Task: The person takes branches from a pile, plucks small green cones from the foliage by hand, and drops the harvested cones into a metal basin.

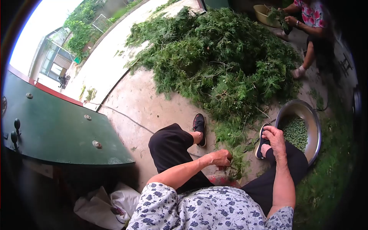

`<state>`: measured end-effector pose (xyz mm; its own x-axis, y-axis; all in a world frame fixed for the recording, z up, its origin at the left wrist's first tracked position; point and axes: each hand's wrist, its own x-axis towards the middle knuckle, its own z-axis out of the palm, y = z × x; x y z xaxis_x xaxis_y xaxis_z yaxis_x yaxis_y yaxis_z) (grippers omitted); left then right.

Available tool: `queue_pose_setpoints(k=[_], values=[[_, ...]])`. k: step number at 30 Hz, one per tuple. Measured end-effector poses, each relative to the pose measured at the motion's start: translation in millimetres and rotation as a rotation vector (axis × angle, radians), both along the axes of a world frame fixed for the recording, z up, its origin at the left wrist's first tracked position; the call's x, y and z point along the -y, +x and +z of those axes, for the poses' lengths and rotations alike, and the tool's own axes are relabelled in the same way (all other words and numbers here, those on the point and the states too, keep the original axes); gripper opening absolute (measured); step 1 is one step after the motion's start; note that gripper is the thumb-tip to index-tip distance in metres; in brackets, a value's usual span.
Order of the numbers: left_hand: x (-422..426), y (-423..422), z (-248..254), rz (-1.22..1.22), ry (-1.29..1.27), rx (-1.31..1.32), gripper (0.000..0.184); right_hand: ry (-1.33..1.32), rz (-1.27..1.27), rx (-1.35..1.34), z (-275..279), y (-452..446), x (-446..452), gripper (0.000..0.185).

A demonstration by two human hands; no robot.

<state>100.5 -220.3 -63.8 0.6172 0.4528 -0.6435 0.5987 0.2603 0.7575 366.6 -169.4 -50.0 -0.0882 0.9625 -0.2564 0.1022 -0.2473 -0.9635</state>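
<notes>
My left hand [221, 158] is closed around the stem of a feathery evergreen sprig [239, 165], which hangs over the floor between my knees. My right hand [275, 138] is raised beside the rim of a metal basin [317, 126], its fingers curled together; anything between them is too small to make out. Many small round green cones [296, 132] fill the bottom of the basin. Beyond my feet lies a large heap of cut evergreen branches [214, 57].
Another person [312, 23] sits at the upper right, handling a sprig by a yellowish basin [262, 15]. A green metal door [61, 122] stands at the left, with white sacks [103, 207] below it. A thin cable [126, 117] crosses the floor.
</notes>
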Motion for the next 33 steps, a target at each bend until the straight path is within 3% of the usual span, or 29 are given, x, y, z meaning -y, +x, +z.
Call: queue_pose_setpoints(k=[2,3,4,5,6,7,8,10,11,12,16,18,20,24,33], values=[[-42.8,-18.8,25.1,0.174,0.007,0.024,0.012,-0.015,0.022,0.013,0.3,-0.8,1.0,0.021],[-65.3,-38.5,46.0,0.529,0.132,0.144,0.011,0.007,0.008,0.011,3.0,-3.8,1.2,0.021],[-96.8,-70.0,58.3,0.789,0.426,0.381,0.010,0.033,-0.008,0.006,5.7,-7.0,0.4,0.021],[-131.2,-98.7,98.0,1.245,0.411,0.538,0.016,0.028,-0.050,-0.003,8.7,-9.0,-0.2,0.020],[-161.2,-142.3,117.8,1.322,0.622,0.722,0.040,0.029,-0.054,-0.005,8.1,-8.8,1.2,0.020],[-172.9,-172.6,151.6,1.501,0.649,0.667,0.068,0.030,-0.081,0.011,7.4,-9.5,1.3,0.020],[-176.0,-192.9,176.8,1.601,0.643,0.656,0.080,0.033,-0.107,0.026,7.7,-11.9,-0.2,0.020],[-172.9,-211.4,198.7,1.575,0.701,0.745,0.071,0.029,-0.096,-0.022,3.6,-17.2,0.6,0.020],[-171.1,-209.2,197.7,1.553,0.714,0.757,0.057,0.019,-0.065,-0.029,4.4,-19.5,1.0,0.020],[-172.9,-208.3,185.4,1.596,0.681,0.768,0.040,0.007,-0.033,-0.037,4.7,-22.8,0.8,0.020],[-149.4,-160.2,121.9,1.481,0.401,0.566,0.021,0.000,0.066,0.037,-11.3,-28.6,0.1,0.021],[-141.6,-133.8,93.8,1.411,0.247,0.523,0.021,-0.022,0.082,0.024,-9.0,-33.4,1.1,0.021],[-140.4,-112.8,73.5,1.389,0.185,0.526,0.021,-0.006,0.189,0.173,0.5,-37.2,1.6,0.021],[-151.1,-80.9,57.0,1.380,0.058,0.579,0.021,-0.074,0.204,0.158,-16.4,-46.0,-0.6,0.024],[-206.4,-41.7,67.3,1.309,-0.028,0.804,0.018,-0.117,0.292,0.177,-13.1,-66.7,-13.0,0.025]])
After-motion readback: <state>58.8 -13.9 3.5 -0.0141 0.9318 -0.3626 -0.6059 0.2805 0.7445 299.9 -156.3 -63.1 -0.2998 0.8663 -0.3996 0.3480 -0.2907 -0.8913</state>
